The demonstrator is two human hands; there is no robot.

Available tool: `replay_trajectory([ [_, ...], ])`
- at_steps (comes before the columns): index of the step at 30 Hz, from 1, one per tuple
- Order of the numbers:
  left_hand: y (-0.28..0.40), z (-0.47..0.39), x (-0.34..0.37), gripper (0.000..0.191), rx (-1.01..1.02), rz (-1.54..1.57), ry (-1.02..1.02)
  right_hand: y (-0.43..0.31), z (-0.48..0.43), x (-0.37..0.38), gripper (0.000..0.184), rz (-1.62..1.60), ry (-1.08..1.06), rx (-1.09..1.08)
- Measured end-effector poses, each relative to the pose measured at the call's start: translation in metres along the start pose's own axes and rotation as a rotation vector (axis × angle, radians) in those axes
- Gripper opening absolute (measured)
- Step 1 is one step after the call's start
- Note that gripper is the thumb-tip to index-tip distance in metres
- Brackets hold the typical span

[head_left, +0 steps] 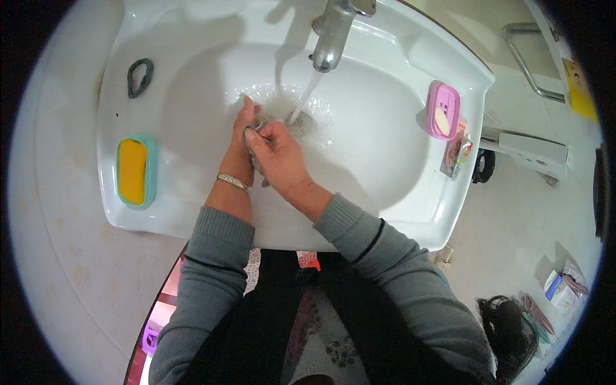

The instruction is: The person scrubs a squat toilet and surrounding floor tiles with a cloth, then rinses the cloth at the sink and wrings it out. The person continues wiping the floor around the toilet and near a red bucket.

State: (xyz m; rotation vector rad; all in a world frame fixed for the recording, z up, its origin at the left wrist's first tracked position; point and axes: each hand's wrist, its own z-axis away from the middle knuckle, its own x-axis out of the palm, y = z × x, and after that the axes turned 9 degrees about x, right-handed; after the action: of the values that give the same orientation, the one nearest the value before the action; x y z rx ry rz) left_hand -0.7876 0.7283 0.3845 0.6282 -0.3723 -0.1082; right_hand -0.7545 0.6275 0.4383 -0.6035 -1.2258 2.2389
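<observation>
Both of my hands are over the white ceramic washbasin (pixel 385 159), left of a running stream of water (pixel 305 97). Between thumb and fingers, my right hand (pixel 285 158) pinches a wet, dark grey, limp item (pixel 257 164), perhaps a bit of thin cloth or mesh. My left hand (pixel 244 126), with a silver-coloured bracelet (pixel 233 182) on its wrist, lies under and against the item. The right hand hides much of it, and I cannot tell how firmly the left fingers grip. Water falls from the chrome faucet (pixel 332 41) and splashes beside the hands.
On the left rim sit a dark band (pixel 140 78) and a turquoise dish with a yellow sponge-like block (pixel 131 171). A pink soap dish (pixel 449 103) holding white soap (pixel 441 120) and tubes (pixel 462 156) lie at right. A metal bar (pixel 522 57) is on the wall.
</observation>
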Motion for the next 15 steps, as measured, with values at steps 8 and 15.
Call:
replay_trajectory([
  [8, -0.011, 0.028, 0.034, 0.055, -0.125, -0.046, -0.345, 0.004, -0.082, -0.079, 0.039, 0.607, 0.549, 0.13],
  [15, -0.035, -0.012, 0.011, 0.052, 0.198, -0.416, -0.076, 0.064, -0.064, -0.06, 0.039, 0.442, 0.566, 0.084],
])
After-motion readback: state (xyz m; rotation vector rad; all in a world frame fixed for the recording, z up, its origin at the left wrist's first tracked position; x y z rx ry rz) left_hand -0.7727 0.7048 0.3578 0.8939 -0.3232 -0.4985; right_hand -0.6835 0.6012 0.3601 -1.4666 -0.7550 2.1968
